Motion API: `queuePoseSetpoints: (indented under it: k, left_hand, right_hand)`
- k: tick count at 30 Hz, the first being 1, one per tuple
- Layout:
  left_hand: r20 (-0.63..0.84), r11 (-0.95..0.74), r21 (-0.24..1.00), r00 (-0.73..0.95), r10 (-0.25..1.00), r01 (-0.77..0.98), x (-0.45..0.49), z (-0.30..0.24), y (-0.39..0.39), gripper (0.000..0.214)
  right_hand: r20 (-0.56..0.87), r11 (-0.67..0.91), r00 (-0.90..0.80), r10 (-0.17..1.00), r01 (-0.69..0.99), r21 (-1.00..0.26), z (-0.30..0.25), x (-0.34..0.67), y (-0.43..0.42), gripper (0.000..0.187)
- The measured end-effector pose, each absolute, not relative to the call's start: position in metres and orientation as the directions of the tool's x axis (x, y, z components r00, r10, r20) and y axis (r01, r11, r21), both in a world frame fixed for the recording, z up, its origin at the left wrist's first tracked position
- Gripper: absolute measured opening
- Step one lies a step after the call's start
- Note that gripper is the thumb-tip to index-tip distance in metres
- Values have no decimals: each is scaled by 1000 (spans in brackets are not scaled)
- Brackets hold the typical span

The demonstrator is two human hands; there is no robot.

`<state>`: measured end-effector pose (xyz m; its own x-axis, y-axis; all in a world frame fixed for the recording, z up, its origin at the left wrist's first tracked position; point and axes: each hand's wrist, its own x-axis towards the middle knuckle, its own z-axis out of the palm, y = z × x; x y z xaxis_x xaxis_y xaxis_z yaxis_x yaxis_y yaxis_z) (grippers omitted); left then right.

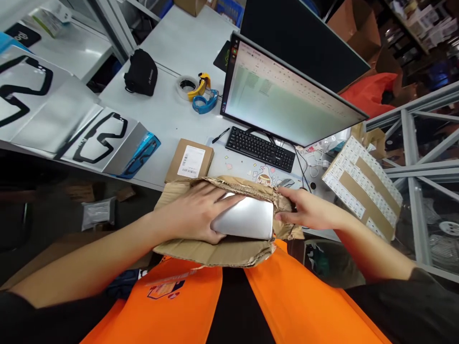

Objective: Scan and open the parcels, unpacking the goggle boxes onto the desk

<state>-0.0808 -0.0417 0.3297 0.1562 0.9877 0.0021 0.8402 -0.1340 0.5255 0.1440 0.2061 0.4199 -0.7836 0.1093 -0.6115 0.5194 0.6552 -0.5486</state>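
A silver-white box (247, 219) lies in a torn piece of brown cardboard (218, 253), held close in front of my body. My left hand (201, 210) reaches across the box's left end, thumb below and fingers above, gripping it within the cardboard. At the other side my right hand (304, 208) pinches the ragged cardboard edge between thumb and fingers. The box's left end is hidden under my left hand. Just beyond the cardboard sits a small brown carton (190, 162) with a white label.
A monitor (287, 95) and keyboard (260, 149) stand behind on the white table. Tape dispensers (204, 98), a pen (220, 135) and a black pouch (141, 74) lie further left. Boxes with goggle pictures (107, 138) line the left edge. A label-covered carton (362, 186) leans at right.
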Motion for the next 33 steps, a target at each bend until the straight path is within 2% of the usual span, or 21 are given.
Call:
queuePoseSetpoints:
  k: [3, 9, 11, 15, 18, 22, 26, 29, 31, 33]
  left_hand:
    - [27, -147, 536, 157, 987, 831, -82, 330, -48, 91]
    - [159, -169, 520, 100, 982, 837, -77, 327, -63, 88]
    - [198, -167, 514, 73, 978, 841, -82, 328, -74, 84]
    - [284, -120, 572, -58, 957, 811, -101, 332, -90, 97]
    - [238, -85, 526, -50, 970, 846, -103, 332, -83, 99]
    - [64, -77, 538, 50, 997, 839, -87, 324, -60, 100]
    - [80, -91, 554, 55, 995, 827, -77, 320, -47, 102]
    - [90, -128, 558, 93, 992, 820, -75, 318, -42, 102]
    - [112, -160, 557, 118, 987, 815, -74, 316, -40, 101]
    - [168, -201, 548, 129, 977, 812, -72, 313, -39, 99]
  right_hand:
    - [-621, 563, -783, 43, 533, -632, 427, 141, 212, 37]
    - [-570, 442, -821, 22, 519, -731, 431, 148, 222, 43]
    - [-561, 452, -824, 80, 531, -717, 426, 162, 231, 44]
    - [-514, 517, -781, 355, 622, -588, 424, 191, 253, 47]
    - [-424, 607, -811, 404, 584, -539, 440, 188, 257, 48]
    - [-229, 695, -886, 402, 458, -554, 458, 163, 235, 50]
    - [-219, 716, -943, 250, 332, -614, 439, 139, 205, 65]
    - [-188, 719, -960, 208, 280, -636, 413, 125, 191, 53]
    - [-161, 690, -958, 235, 282, -666, 397, 118, 189, 39]
    - [-151, 610, -944, 294, 306, -731, 385, 113, 192, 40]
